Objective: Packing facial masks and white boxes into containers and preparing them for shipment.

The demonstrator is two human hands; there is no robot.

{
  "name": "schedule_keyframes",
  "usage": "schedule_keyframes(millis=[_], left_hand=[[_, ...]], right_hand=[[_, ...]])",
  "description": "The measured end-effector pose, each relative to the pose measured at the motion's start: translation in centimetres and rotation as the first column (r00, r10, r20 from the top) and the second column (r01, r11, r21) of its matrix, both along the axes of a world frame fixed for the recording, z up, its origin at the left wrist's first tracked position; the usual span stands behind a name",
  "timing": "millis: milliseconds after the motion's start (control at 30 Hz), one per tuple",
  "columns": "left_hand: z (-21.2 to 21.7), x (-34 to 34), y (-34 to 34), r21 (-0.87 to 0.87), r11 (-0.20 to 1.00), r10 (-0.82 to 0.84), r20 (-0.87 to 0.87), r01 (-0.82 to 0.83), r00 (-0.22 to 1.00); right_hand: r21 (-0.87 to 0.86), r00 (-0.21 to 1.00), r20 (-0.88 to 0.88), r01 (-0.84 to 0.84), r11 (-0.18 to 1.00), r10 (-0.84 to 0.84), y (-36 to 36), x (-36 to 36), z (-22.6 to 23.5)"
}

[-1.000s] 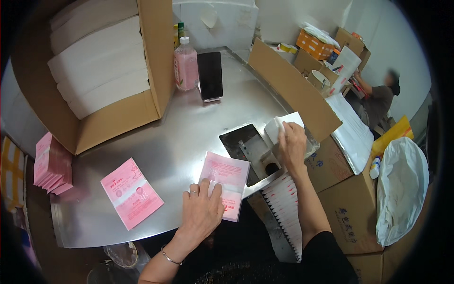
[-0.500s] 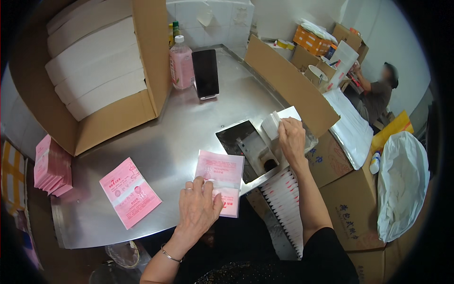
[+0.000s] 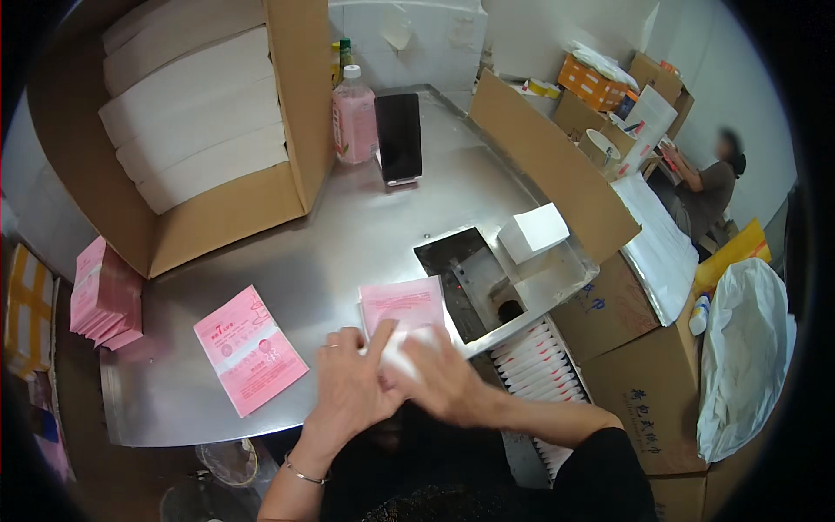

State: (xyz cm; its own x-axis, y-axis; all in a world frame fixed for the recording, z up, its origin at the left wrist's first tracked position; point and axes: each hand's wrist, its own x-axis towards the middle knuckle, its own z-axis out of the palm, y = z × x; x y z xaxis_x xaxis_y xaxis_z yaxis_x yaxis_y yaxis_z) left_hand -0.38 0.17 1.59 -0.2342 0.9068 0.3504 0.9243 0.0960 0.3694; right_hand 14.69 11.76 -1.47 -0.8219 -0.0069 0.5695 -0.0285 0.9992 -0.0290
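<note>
Meeting at the near edge of the metal table (image 3: 339, 230), the left hand (image 3: 352, 374) and the right hand (image 3: 444, 374) are together at a blurred white piece (image 3: 404, 352), over the lower part of a pink-printed packet (image 3: 403, 298). The left fingers are spread over the packet, one wearing a ring; the right fingers are smeared by blur, and whether either hand grips the white piece I cannot tell. This packet lies by the near edge, just beside a rectangular opening (image 3: 452, 278) at the table's right end. Below that end runs a row of white packs (image 3: 535, 361) with red marks. Left of the hands, a flat pink sheet (image 3: 250, 352) lies aslant near the near edge. Beyond the opening, a white paper block (image 3: 532, 233) stands by the right edge. A pink stack (image 3: 103, 291) stands at the left edge, beside an open carton (image 3: 226, 222) holding white bundles (image 3: 200, 96). Toward the far edge stand a pink bottle (image 3: 355, 126) and a dark-screened phone (image 3: 398, 139). Well beyond the table sits another person (image 3: 709, 187).
</note>
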Motion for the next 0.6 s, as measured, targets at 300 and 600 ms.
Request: schedule_keyframes(millis=[300,600], left_hand=[[-0.2,-1.0,-3.3,0.064,0.995,-0.086,0.067,0.082,0.994],[0.1,-6.4,-9.8,0.175,0.812,0.579,-0.124,-0.557,0.806]], right_hand=[[-0.385,0.845,0.139,0.527,0.758,-0.516,12.3,-0.6,-4.4],[0.090,0.644,-0.215,0.762,0.641,-0.734,13.8,4.2,4.6]])
